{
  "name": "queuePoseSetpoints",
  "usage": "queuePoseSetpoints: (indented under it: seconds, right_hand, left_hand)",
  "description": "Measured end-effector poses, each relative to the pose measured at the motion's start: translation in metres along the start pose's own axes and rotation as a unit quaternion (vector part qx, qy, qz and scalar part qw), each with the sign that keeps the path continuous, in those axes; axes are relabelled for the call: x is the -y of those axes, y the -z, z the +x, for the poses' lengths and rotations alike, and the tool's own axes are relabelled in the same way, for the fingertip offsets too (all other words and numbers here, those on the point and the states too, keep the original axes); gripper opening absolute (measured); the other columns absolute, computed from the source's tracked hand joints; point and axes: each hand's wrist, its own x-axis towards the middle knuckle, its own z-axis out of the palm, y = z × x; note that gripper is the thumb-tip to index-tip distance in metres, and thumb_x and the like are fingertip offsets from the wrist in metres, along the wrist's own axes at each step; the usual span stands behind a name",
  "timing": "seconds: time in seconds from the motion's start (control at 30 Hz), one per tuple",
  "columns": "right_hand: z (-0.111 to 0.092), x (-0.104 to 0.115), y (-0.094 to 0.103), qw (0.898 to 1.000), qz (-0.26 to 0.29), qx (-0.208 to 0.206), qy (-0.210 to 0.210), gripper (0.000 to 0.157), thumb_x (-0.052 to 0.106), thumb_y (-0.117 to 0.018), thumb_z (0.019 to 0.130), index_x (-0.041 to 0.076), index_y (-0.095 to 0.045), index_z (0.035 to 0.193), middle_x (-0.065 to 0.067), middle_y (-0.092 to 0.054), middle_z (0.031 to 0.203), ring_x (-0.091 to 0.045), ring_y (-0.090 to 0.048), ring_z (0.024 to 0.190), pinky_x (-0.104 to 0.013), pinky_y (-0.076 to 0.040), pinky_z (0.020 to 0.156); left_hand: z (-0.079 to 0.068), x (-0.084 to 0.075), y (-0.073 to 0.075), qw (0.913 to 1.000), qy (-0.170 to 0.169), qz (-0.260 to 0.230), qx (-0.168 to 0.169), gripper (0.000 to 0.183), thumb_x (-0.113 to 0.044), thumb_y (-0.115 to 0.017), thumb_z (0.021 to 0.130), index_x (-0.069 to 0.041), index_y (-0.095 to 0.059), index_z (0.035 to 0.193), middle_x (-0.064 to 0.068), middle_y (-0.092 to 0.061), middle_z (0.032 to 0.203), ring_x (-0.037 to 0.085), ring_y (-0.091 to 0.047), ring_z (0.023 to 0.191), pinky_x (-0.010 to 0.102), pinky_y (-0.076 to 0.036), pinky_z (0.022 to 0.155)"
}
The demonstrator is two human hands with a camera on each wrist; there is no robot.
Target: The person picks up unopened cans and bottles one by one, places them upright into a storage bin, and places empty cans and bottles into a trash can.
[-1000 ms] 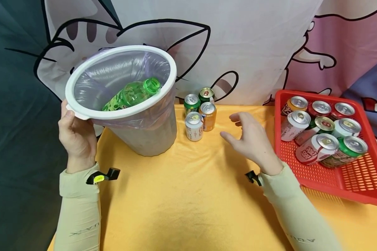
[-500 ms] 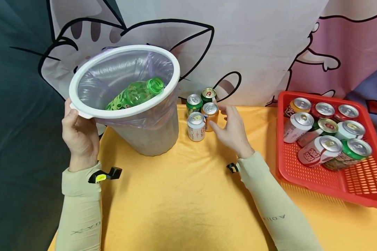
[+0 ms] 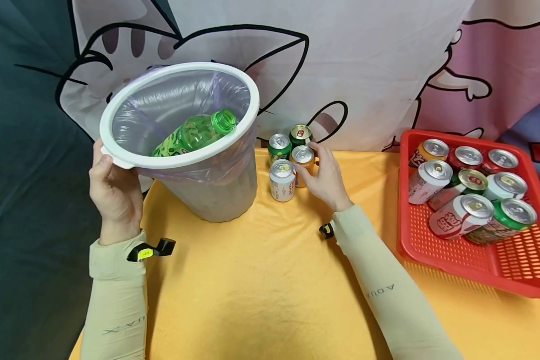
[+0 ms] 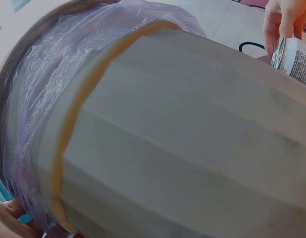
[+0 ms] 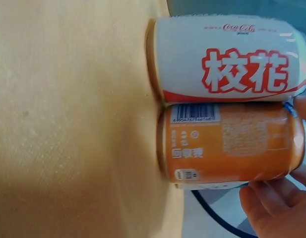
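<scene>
At the left, my left hand (image 3: 116,197) grips the white rim of a lined trash bin (image 3: 216,200), which leans toward me. Inside the bin lies a green plastic bottle (image 3: 198,134) without a cap. My right hand (image 3: 326,182) pinches the upper part of an orange soda can (image 5: 237,141), thumb on one side and fingers on the other. The can stands upright on the table. Touching it is a white Coca-Cola can (image 5: 232,59). Behind them stand a green can (image 3: 279,146) and a dark green can with a gold top (image 3: 300,134).
A red plastic basket (image 3: 472,260) with several soda cans sits at the right. Yellow cloth (image 3: 261,290) covers the table. A printed curtain (image 3: 364,60) hangs right behind the bin and cans.
My right hand has moved left and away from me to the orange can, and its thumb and fingers have closed on it. My left hand keeps its hold on the bin.
</scene>
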Motion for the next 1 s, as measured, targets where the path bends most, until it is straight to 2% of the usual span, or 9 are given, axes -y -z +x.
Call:
queuePoseSetpoints:
  seconds: [0.3, 0.43, 0.67, 0.87, 1.0]
  right_hand:
    - [0.008, -0.008, 0.000, 0.996, 0.043, 0.052, -0.056, 0.071, 0.032, -0.073, 0.095, 0.008, -0.042, 0.154, -0.016, -0.057, 0.141, -0.029, -0.056, 0.128, -0.049, -0.051, 0.105]
    - [0.009, -0.010, -0.001, 0.995, 0.048, 0.062, -0.067, 0.069, 0.033, -0.072, 0.095, 0.011, -0.043, 0.154, -0.014, -0.058, 0.140, -0.028, -0.056, 0.126, -0.048, -0.053, 0.102]
    - [0.007, -0.013, 0.001, 0.994, 0.076, 0.046, -0.070, 0.065, 0.029, -0.074, 0.094, 0.013, -0.046, 0.150, -0.012, -0.058, 0.139, -0.027, -0.056, 0.122, -0.047, -0.053, 0.099]
    - [0.000, -0.015, 0.006, 0.997, 0.057, 0.015, -0.054, 0.059, 0.022, -0.074, 0.092, 0.013, -0.053, 0.146, -0.013, -0.057, 0.138, -0.028, -0.058, 0.121, -0.047, -0.056, 0.096]
    - [-0.005, -0.012, 0.010, 0.997, 0.059, -0.002, -0.051, 0.054, 0.022, -0.078, 0.091, 0.012, -0.058, 0.140, -0.011, -0.062, 0.133, -0.030, -0.061, 0.118, -0.047, -0.058, 0.092]
  left_hand:
    - [0.000, 0.000, 0.000, 1.0000, -0.002, 0.002, -0.002, 0.055, -0.025, -0.051, 0.087, -0.006, -0.058, 0.138, 0.009, -0.055, 0.136, 0.021, -0.047, 0.128, 0.040, -0.025, 0.111]
    - [0.000, -0.001, 0.000, 1.0000, -0.001, 0.006, -0.001, 0.055, -0.025, -0.052, 0.087, -0.006, -0.058, 0.138, 0.009, -0.055, 0.137, 0.021, -0.045, 0.130, 0.041, -0.024, 0.112]
    - [-0.001, 0.000, 0.001, 1.0000, 0.003, 0.005, 0.000, 0.054, -0.025, -0.051, 0.088, -0.006, -0.059, 0.137, 0.008, -0.055, 0.137, 0.021, -0.045, 0.129, 0.040, -0.025, 0.112]
    - [-0.001, 0.000, 0.000, 1.0000, 0.002, 0.004, 0.003, 0.053, -0.025, -0.051, 0.088, -0.006, -0.058, 0.137, 0.008, -0.055, 0.136, 0.022, -0.045, 0.128, 0.040, -0.026, 0.110]
    - [0.000, 0.000, 0.000, 1.0000, 0.000, 0.002, 0.004, 0.054, -0.025, -0.051, 0.087, -0.005, -0.058, 0.137, 0.009, -0.054, 0.134, 0.022, -0.046, 0.128, 0.040, -0.026, 0.111]
